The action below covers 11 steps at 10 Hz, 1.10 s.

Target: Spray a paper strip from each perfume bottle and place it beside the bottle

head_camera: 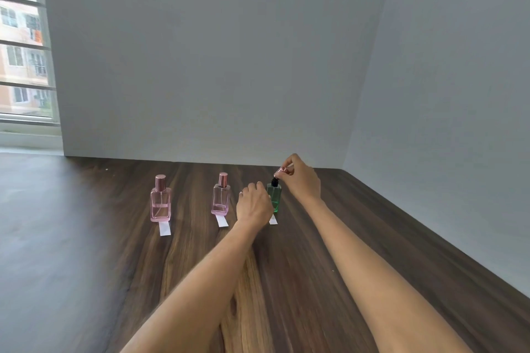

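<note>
Brown wood covers the table, with grey walls behind. Three bottles stand in a row, and one paper strip lies just in front of each, so three strips. Using the green bottle as our mark: the left hand curls around its left side, holding it. Just above its black sprayer, the right hand pinches a pink cap. Two pink bottles stand to its left, caps on. A crooked push could tip the bottle.
</note>
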Motion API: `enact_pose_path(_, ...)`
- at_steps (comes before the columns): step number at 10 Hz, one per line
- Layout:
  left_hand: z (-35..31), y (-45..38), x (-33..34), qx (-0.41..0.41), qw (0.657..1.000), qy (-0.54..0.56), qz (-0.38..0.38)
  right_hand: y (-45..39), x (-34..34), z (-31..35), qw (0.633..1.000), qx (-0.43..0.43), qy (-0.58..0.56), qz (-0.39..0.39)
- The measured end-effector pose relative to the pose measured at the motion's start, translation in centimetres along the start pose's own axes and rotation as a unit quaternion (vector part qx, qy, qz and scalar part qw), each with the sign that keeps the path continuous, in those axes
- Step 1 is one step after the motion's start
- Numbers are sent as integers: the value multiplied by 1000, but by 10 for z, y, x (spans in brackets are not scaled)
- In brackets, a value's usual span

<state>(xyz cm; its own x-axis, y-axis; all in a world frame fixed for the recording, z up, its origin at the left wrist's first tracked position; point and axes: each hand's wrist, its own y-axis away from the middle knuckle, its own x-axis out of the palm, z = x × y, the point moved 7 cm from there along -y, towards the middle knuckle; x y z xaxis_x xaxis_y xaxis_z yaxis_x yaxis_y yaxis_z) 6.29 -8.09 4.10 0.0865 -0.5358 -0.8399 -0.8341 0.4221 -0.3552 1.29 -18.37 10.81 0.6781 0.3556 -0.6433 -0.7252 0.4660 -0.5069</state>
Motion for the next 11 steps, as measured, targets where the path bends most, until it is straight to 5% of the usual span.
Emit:
enact_pose_path(6,4,0,4,7,1000,-9,-2,0,12,12,967,-134,215,-21)
enact_pose_path(11,4,4,-5,-7,1000,7,-8,11,13,18,964,-101,246,-10)
